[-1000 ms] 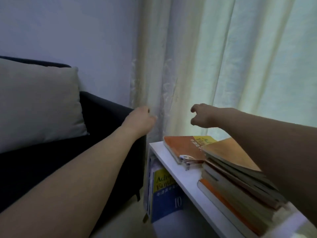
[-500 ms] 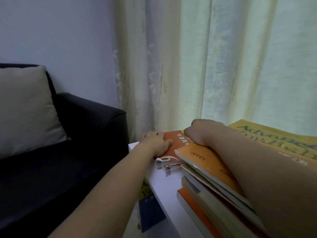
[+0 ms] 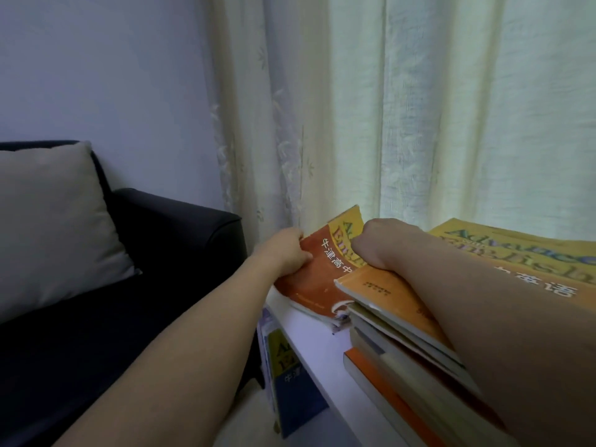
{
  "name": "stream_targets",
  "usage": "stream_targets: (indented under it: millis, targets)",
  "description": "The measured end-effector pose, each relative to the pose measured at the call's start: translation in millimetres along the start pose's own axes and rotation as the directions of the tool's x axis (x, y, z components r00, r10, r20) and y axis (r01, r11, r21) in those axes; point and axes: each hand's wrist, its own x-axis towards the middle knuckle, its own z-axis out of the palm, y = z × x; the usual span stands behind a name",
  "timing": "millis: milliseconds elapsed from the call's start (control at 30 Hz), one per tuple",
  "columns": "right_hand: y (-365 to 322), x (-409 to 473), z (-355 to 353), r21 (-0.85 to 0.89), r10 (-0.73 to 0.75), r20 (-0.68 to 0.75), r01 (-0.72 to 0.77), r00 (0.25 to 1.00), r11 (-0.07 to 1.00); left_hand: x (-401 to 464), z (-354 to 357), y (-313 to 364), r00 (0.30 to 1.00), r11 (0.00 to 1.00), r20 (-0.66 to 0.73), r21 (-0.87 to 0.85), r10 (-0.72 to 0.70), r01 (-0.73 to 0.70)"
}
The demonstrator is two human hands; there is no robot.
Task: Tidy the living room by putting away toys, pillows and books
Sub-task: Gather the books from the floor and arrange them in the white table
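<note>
White shelf top (image 3: 309, 330), both hands (left (image 3: 283, 253), right (image 3: 380, 243)) gripping orange book (image 3: 319, 279), tilted, against curtain (image 3: 354, 124)

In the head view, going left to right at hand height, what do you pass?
Beige pillow → dark sofa armrest → left hand → orange book → right hand → yellow dictionary.

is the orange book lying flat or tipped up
Tipped up: the orange book slants, far end raised, gripped by the left hand and right hand.
</note>
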Motion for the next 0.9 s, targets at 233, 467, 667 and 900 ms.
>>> stream_targets:
  millis: [233, 467, 667, 900]
  targets:
    - [-21.5, -19.0, -17.2, -0.062, -0.055, -0.229, 0.042, 0.972, 0.997, -100.5, -43.0, -64.5, 0.867, 0.688, -0.476, -0.680, -0.148, -0.255]
    - [-127.0, -43.0, -8.4, 0.898, 0.015, -0.194, 0.171, 0.981, 0.406, -166.4, -58.4, -102.0, 0.977, -0.101, -0.120, -0.985, -0.175, -0.139]
    - [-174.2, -77.0, 90.5, 0.717, 0.020, -0.313, 0.222, 0.950, 0.661, -211.4, -31.7, -150.3, 0.831, -0.238, 0.066, -0.968, -0.553, -0.081]
    - [-153.1, -125.8, 236.9, 0.861, 0.307, -0.089, -0.082, 0.947, 0.502, -251.6, 32.9, -191.1, 0.861, 0.459, 0.063, -0.825, -0.505, 0.330]
